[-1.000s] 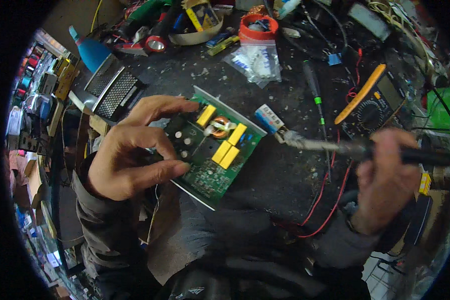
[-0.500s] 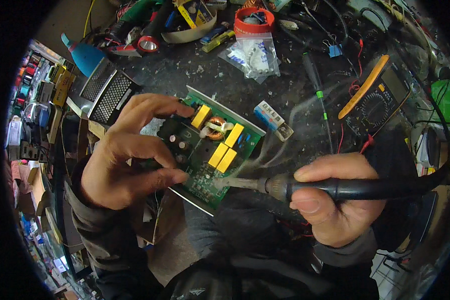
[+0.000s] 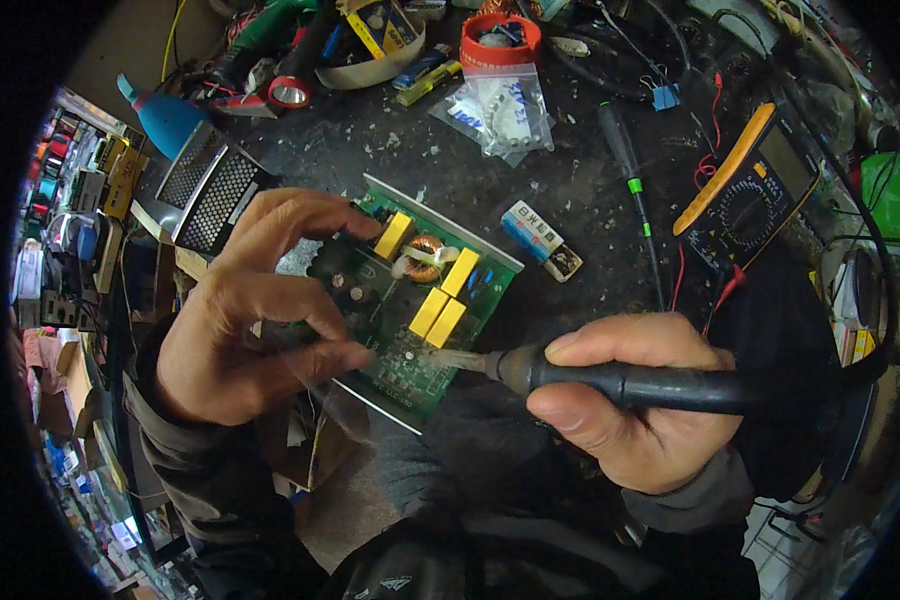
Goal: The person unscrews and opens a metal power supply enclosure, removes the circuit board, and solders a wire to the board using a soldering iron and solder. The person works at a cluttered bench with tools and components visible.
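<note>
Between the fingers and thumb of my left hand (image 3: 240, 310), a green circuit board (image 3: 385, 325) is held tilted at its left side. Yellow box-shaped components (image 3: 438, 315), a copper-wound ring coil (image 3: 425, 258) and round capacitors (image 3: 348, 287) stand on it. A pale metal strip runs along its far edge. My right hand (image 3: 640, 405) is closed round the black handle of a soldering iron (image 3: 515, 370). Its tip reaches over the near part of the board, beside the yellow components; whether it touches cannot be made out.
A small blue-and-white box (image 3: 542, 240) lies right of the board. Farther right are a black-and-green screwdriver (image 3: 625, 160) and an orange-edged multimeter (image 3: 755, 190). Behind lie plastic bags (image 3: 500, 110) and a red round container (image 3: 500, 42). A perforated metal case (image 3: 210, 190) stands left.
The soldering iron and my right hand have shifted left, the tip farther in over the board. The smoke seen earlier has thinned. My left hand keeps its hold on the board.
</note>
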Available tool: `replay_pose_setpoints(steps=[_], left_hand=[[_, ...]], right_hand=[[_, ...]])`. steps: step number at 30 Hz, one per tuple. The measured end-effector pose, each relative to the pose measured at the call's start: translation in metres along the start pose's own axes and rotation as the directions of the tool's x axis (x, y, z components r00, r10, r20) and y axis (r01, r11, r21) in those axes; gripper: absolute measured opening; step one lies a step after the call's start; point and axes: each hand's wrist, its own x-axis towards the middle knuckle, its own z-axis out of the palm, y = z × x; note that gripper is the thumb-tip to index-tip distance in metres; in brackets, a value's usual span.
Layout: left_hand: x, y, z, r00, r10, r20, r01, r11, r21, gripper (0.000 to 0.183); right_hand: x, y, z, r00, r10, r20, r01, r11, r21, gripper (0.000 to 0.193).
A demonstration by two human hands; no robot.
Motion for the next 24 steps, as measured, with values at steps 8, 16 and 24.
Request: replay_pose_setpoints(steps=[8,16,24], left_hand=[[0.0003,-0.0023,0.0018,0.999,0.035,-0.024,-0.035,0.999,-0.005,0.019],[-0.0004,-0.0013,0.0003,1.000,0.009,0.004,-0.009,1.000,0.005,0.019],[0.0003,0.0017,0.0011,1.000,-0.009,0.002,0.009,1.000,0.014,0.019]], right_hand=[[0.0029,0.0034,0.0036,0.990,-0.140,0.032,0.141,0.990,-0.031,0.034],[0.0047,0.0015,0.0022,0.984,-0.165,0.059,0.168,0.984,-0.056,0.036],[0.0061,0.0037,0.0015,0.974,-0.222,0.051,0.226,0.971,-0.077,0.036]])
